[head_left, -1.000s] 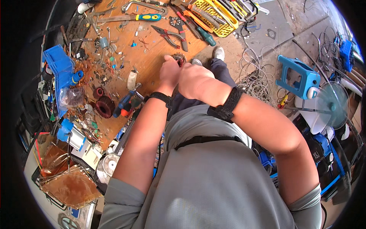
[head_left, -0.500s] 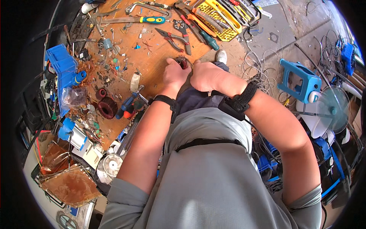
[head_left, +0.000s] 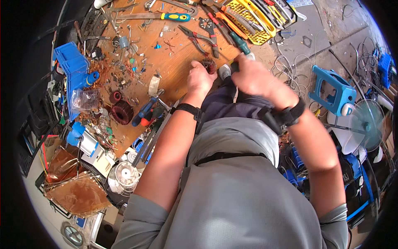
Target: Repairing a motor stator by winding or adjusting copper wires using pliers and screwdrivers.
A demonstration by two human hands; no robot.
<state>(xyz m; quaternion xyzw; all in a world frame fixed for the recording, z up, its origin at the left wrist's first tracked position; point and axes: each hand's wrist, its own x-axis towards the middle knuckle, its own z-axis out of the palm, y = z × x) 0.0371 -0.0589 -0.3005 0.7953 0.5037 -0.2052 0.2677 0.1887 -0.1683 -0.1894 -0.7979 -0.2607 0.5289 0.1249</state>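
Observation:
My left hand (head_left: 199,79) grips a small copper-wound coil (head_left: 209,63) at the front edge of the wooden bench (head_left: 170,66). To its right, my right hand (head_left: 253,79) is raised and curled around something dark that I cannot make out, its fingers partly blurred. Above my hands lie red-handled pliers (head_left: 199,41) and a metal tool with round holes (head_left: 208,25). A green-handled screwdriver (head_left: 239,42) lies beside a yellow tool case (head_left: 257,25). Left of my left forearm, a larger coil ring (head_left: 122,112) rests near blue-handled tools (head_left: 145,110).
Scraps and a blue plastic bin (head_left: 72,70) crowd the bench's left side, with dirty copper-coloured panels (head_left: 76,193) lower left. On the right are tangled cables (head_left: 290,68) on the floor, a blue plastic frame (head_left: 331,87) and a fan (head_left: 367,124).
My right hand has moved away from my left, rightward and slightly up, and is now motion-blurred. My left hand still holds the coil, a little further right in the picture, as the whole view has shifted.

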